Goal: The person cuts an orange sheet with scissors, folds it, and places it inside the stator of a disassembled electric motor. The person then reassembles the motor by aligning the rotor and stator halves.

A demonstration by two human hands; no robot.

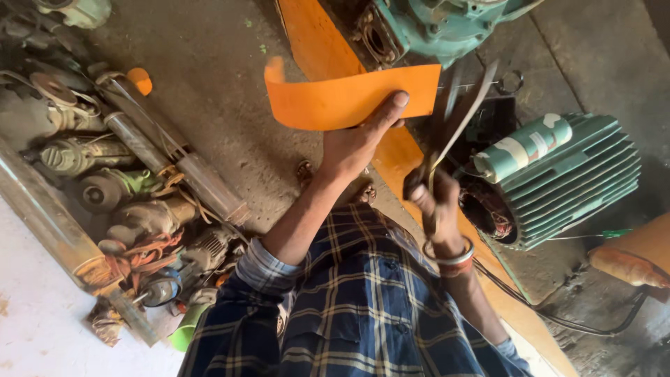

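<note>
Item: orange insulation sheet (349,98), pinched in my left hand (356,143) at 12 o'clock. My right hand (436,202) grips scissors (457,126), blades at the sheet's 3 o'clock edge. Step, as I judge: cutting. Green finned motor (565,174) at 3 o'clock on the floor.
</note>
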